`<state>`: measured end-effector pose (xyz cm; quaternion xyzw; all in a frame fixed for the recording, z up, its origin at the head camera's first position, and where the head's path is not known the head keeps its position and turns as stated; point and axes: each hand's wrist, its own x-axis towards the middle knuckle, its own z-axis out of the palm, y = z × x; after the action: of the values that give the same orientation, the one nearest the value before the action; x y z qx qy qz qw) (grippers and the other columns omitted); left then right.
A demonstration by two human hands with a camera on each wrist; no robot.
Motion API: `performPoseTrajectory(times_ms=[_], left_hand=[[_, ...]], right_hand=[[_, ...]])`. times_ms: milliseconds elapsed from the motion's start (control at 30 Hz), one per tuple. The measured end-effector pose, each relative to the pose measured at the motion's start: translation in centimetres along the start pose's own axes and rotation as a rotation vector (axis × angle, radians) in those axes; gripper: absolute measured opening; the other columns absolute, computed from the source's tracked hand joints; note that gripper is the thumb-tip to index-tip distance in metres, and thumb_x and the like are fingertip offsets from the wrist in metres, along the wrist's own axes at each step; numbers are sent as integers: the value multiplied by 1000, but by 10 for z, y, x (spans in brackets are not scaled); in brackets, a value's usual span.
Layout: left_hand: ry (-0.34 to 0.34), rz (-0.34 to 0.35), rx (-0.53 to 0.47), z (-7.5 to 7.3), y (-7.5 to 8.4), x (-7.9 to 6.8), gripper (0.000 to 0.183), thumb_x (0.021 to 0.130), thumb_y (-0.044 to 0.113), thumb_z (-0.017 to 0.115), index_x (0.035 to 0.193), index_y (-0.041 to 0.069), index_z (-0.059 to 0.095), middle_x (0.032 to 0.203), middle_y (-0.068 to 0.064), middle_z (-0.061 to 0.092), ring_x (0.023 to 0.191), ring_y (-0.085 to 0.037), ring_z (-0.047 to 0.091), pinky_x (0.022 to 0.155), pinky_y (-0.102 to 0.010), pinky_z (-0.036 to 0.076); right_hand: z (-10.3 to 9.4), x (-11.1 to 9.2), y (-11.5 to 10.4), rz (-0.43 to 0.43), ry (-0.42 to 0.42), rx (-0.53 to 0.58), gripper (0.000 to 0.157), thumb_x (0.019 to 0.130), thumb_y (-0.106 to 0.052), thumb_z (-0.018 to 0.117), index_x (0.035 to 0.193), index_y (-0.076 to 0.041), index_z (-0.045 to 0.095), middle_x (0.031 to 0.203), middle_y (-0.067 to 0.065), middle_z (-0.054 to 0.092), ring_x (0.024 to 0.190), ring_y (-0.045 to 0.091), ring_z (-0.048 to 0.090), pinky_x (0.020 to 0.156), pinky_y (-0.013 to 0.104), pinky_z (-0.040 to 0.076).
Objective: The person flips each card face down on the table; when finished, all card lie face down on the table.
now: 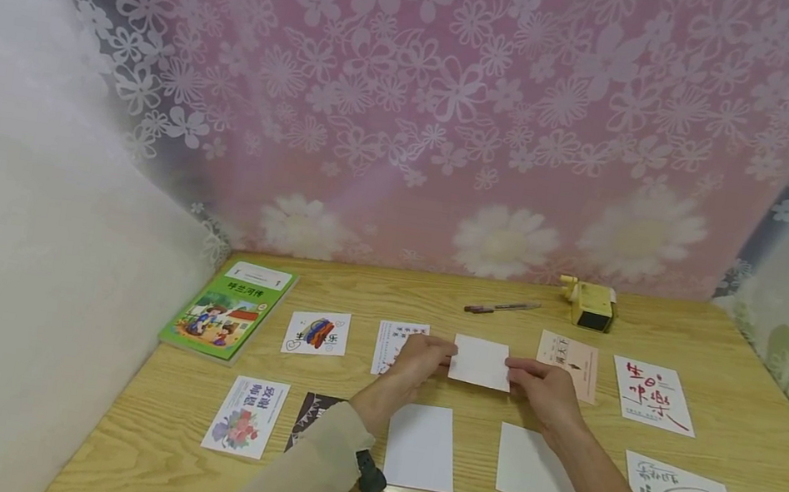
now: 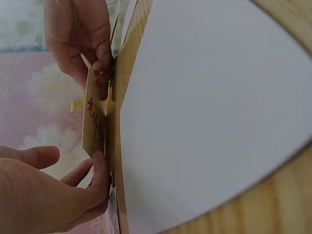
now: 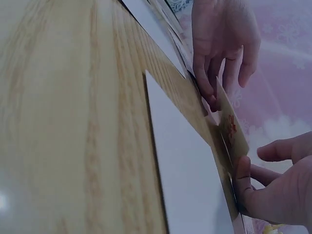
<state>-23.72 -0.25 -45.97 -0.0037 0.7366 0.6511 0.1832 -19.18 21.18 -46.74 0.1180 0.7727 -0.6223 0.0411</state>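
A small card (image 1: 481, 362) is up off the table, its plain white face showing in the head view. Red writing marks the card's other face (image 2: 92, 119) in the left wrist view. My left hand (image 1: 419, 362) holds the card's left edge with its fingertips. At the opposite edge, my right hand (image 1: 550, 390) grips it. The right wrist view shows the card (image 3: 231, 127) tilted, with fingers at both ends. Two blank white cards, one on the left (image 1: 422, 447) and one on the right (image 1: 536, 468), lie nearer me, the right one partly under my forearm.
Printed cards lie around, including a rainbow-coloured one (image 1: 317, 332), a flower one (image 1: 246, 417), a pink one (image 1: 583, 373) and red-lettered ones (image 1: 654, 395). A green book (image 1: 232, 309) is at the left. Toward the back are a pen (image 1: 503, 307) and a yellow crank device (image 1: 591, 305).
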Motion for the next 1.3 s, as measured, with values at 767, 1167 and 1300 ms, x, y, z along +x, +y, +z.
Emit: performPoseTrajectory(times_ms=[767,1167,1300], left_hand=[[-40,-50,32,8,16,-11,49,95,29,61,130,-6,67,133,-20,61,119,-35,63,119,-55,35],[-105,3,28,-5,16,-15,51,102,30,52,139,-5,60,143,-20,51,132,-38,52,118,-52,40],[-123,44,8,-18,17,-16,51,105,30,49,140,-7,58,143,-23,52,131,-39,51,116,-51,44]], right_hand=[[6,-12,-17,50,-103,90,52,113,-26,36,154,7,41,162,25,35,145,37,37,121,46,38],[9,-17,-21,-29,-92,120,49,114,-24,37,153,6,42,157,24,42,139,33,48,111,35,49],[9,-16,-25,-46,-112,179,50,113,-25,39,153,6,41,152,19,50,128,21,59,106,30,53]])
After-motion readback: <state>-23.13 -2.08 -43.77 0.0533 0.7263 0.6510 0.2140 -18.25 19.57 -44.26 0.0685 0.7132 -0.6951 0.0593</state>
